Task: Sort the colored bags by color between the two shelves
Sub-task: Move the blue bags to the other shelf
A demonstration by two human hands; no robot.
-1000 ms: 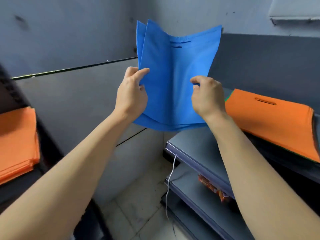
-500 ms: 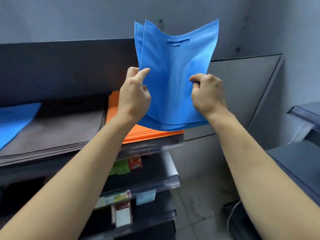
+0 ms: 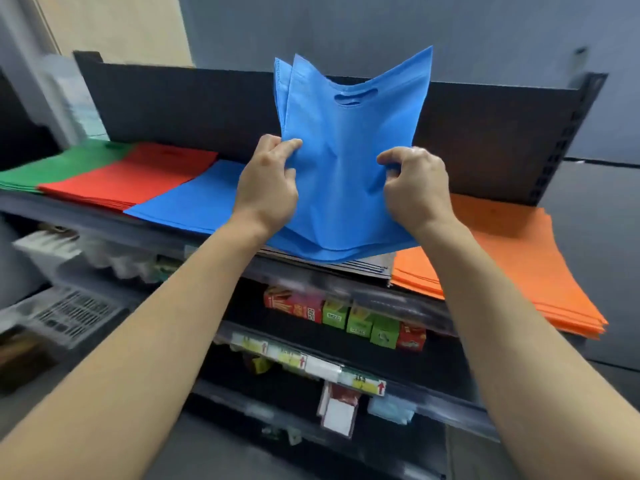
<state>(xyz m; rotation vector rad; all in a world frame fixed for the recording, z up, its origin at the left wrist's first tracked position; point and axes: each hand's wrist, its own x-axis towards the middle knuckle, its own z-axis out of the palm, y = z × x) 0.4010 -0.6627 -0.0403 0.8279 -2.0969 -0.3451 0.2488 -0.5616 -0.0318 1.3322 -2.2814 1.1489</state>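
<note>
I hold a few blue bags (image 3: 346,168) upright in front of the shelf, handle slot at the top. My left hand (image 3: 266,187) pinches their left edge and my right hand (image 3: 414,187) grips their right edge. On the top shelf (image 3: 114,225) lie flat stacks in a row: green bags (image 3: 62,164) at the far left, red bags (image 3: 138,174), blue bags (image 3: 197,199), a dark grey stack (image 3: 363,266) under the held bags, and orange bags (image 3: 519,258) at the right.
A black back panel (image 3: 173,109) stands behind the stacks. Lower shelves hold small red and green boxes (image 3: 346,315) and price tags (image 3: 304,362). A white plastic basket (image 3: 65,315) sits at the lower left. Grey wall behind.
The view has swung left from the other shelf to this one; green, red and blue stacks have come into sight. My hands keep the same hold on the blue bags.
</note>
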